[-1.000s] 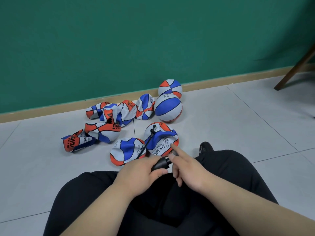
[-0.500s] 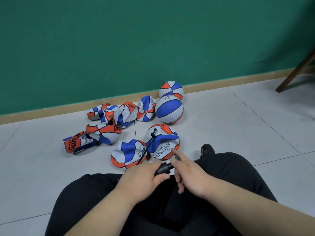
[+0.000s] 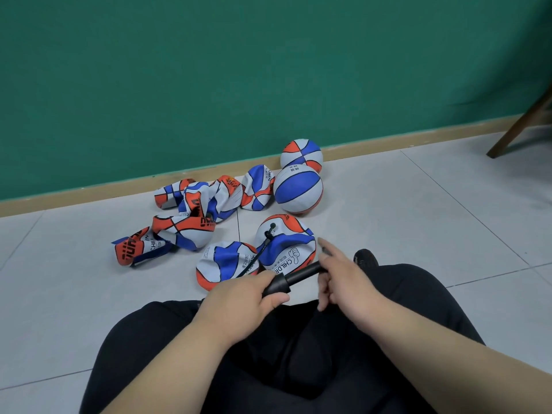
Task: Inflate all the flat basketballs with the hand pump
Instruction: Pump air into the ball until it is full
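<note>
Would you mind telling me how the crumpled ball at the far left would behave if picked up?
Probably floppy: the crumpled ball lies folded and creased, so it would likely sag. Collapsed flat, it seems unlikely to roll if pushed.

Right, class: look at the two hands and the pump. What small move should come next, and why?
Probably press the right hand toward the left hand, driving the handle of the hand pump back in. The pump looks drawn out between the hands, and its hose runs to the valve of the half-flat basketball, which sags and needs air.
</note>
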